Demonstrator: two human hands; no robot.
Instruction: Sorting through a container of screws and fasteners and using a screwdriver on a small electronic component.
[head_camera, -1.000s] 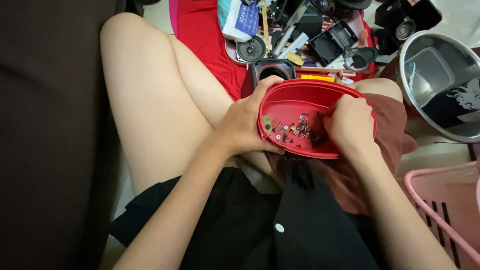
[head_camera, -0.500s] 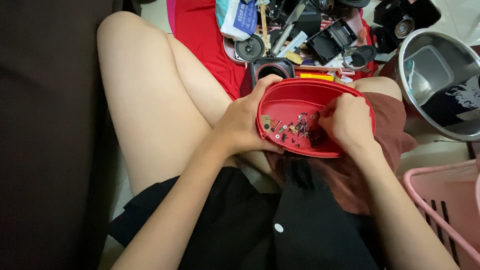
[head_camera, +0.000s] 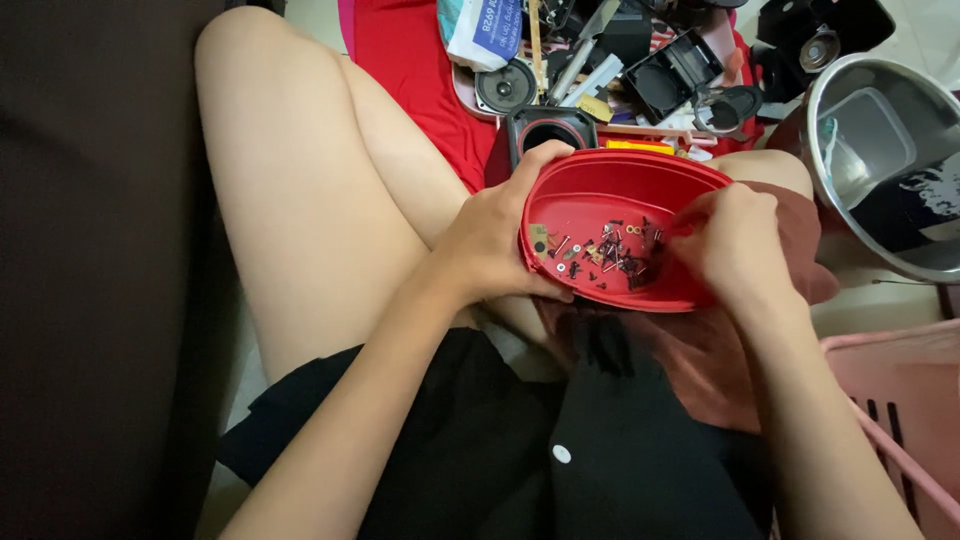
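Note:
A red oval plastic tub rests on my lap, tilted toward me. Several small screws and metal bits lie scattered on its bottom. My left hand grips the tub's left rim, thumb over the edge. My right hand reaches in over the right rim with its fingertips bunched down among the screws; whether it pinches one is hidden.
Beyond the tub, a red cloth carries a black speaker housing, loose speaker cones, black parts and tools. A steel basin stands at the right, a pink basket at the lower right, dark furniture along the left.
My right hand's fingers have shifted slightly inside the tub among the screws. The tub and my left hand have stayed put.

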